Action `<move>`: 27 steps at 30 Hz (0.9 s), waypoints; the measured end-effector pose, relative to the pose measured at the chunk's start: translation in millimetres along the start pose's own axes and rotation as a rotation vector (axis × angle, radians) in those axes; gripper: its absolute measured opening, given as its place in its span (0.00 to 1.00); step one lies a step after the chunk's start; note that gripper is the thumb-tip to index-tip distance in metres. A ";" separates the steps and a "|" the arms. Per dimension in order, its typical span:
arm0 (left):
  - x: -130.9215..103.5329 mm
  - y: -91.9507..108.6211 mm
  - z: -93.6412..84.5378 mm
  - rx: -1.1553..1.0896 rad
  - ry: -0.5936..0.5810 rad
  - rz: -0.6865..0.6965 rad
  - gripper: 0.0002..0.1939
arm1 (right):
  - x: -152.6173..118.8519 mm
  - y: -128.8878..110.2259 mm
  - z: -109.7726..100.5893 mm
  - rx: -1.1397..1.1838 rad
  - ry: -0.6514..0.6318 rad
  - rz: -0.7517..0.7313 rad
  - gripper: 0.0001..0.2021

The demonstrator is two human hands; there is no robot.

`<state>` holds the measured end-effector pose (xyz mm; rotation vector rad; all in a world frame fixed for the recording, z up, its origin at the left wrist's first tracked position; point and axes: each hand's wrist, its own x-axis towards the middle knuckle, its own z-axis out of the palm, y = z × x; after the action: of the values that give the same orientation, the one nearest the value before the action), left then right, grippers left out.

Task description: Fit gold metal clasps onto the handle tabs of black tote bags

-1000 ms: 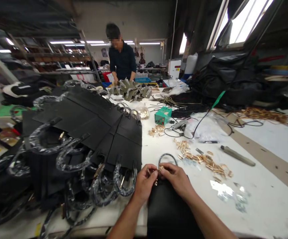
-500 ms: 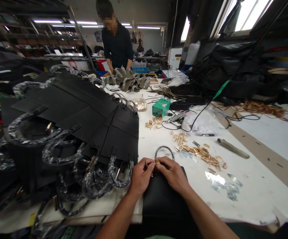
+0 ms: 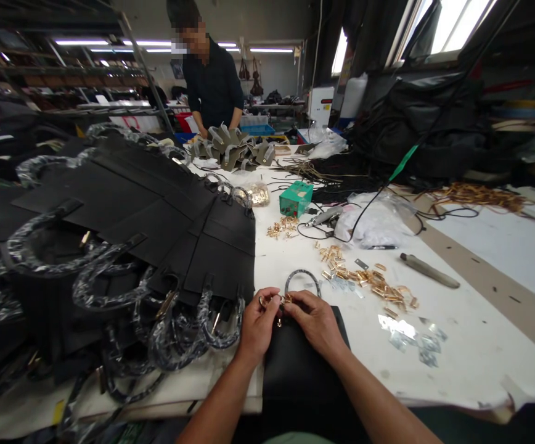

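A black leather bag piece (image 3: 305, 364) lies at the table edge in front of me, and a round wrapped handle (image 3: 316, 280) arches up behind it. Over its top end, my left hand (image 3: 256, 327) is closed, thumb against fingers, on a small gold metal fitting (image 3: 280, 322); part of it dangles below the thumb. My right hand (image 3: 317, 322) pinches a gold bit close beside the left fingertips. The two hands nearly touch. The fingers hide most of the fitting, so its exact kind cannot be told.
At left, black bags (image 3: 156, 203) with plastic-wrapped handles are heaped. To the right lie gold fittings (image 3: 378, 287), metal plates (image 3: 427, 345) and a grey-handled tool (image 3: 429, 270). A green box (image 3: 296, 198) stands farther back. A co-worker (image 3: 212, 80) stands across the table.
My fingertips have drawn slightly apart and more of the gold fitting shows between and below them. The whole view has shifted a little; the bag piece stays under my hands.
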<state>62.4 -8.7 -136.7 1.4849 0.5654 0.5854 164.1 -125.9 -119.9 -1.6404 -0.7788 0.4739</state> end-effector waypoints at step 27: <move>-12.8 10.7 -0.1 0.058 -0.001 0.027 0.05 | -8.0 18.4 4.4 -0.172 -0.058 0.038 0.16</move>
<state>52.6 -17.2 -126.1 1.5496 0.5665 0.5931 159.8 -130.0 -139.5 -1.8099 -0.8516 0.4945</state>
